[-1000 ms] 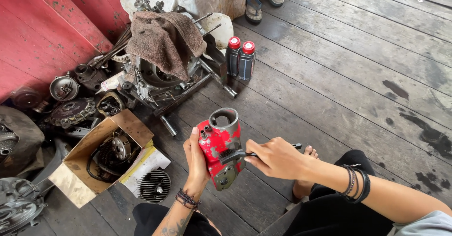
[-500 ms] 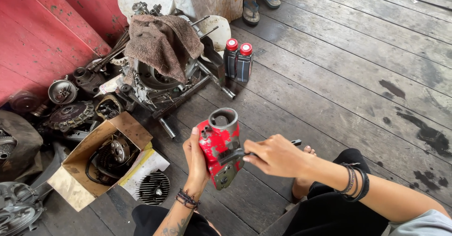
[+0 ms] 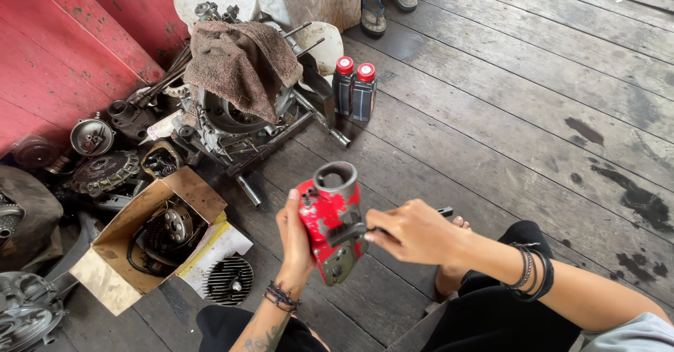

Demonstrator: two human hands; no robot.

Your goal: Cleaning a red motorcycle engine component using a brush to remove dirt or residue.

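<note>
While left hand (image 3: 293, 243) grips red metal housing (image 3: 330, 218) upright, right hand (image 3: 414, 234) fingers close round dark tool (image 3: 351, 234) against its side; cardboard box (image 3: 119, 253) left, two bottles (image 3: 354, 88) far.

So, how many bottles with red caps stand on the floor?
2. Both stand side by side on the planks, right of the engine: left bottle, right bottle. More may be hidden behind the engine.

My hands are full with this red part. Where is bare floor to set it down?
Bare wooden floorboards stretch right of the two red-capped black bottles, up to the dark oil stains. Left is crowded: open cardboard box, rag-draped engine, scattered metal parts.
</note>
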